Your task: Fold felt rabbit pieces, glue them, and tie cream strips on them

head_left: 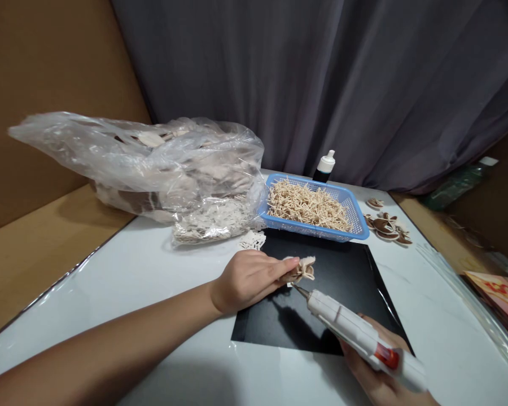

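Over a black mat (338,270), my left hand (249,279) pinches a small beige and brown craft piece (298,270) with a cord bow on its front. Its fingers cover the left part of that piece. My right hand (376,361) is wrapped round a white hot glue gun (347,324) with a red patch near its rear. The gun's metal nozzle points up and left. Its tip is just below the craft piece, close to a small white bit at its underside; I cannot tell whether they touch.
Behind the mat stands a blue basket (359,223) of short beige cord pieces, with a white-capped bottle (325,164) behind it. A large plastic bag (186,169) and a packet of white cutouts (215,220) lie left. Several finished-looking brown pieces (387,226) lie right.
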{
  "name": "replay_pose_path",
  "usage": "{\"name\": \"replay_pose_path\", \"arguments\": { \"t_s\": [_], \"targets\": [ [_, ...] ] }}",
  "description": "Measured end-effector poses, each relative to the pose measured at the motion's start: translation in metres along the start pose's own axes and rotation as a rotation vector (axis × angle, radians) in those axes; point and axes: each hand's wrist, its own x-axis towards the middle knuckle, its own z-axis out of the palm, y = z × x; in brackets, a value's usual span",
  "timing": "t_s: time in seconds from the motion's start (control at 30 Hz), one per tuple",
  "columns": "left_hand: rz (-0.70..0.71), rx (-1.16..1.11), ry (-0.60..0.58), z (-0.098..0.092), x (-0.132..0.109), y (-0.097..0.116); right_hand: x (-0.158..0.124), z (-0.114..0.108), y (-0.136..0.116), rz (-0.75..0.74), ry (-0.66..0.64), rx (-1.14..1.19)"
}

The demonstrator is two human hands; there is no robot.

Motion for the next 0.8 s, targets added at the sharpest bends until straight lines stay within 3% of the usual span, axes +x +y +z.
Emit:
{"name": "replay_pose_path", "arguments": {
  "t_s": [0.8],
  "targets": [
    [-0.029, -0.015, -0.014, -0.0007, 0.0012, -0.0006, 0.0001, -0.0033, 0.0005, -0.064, -0.058, -0.033]
  ]
}}
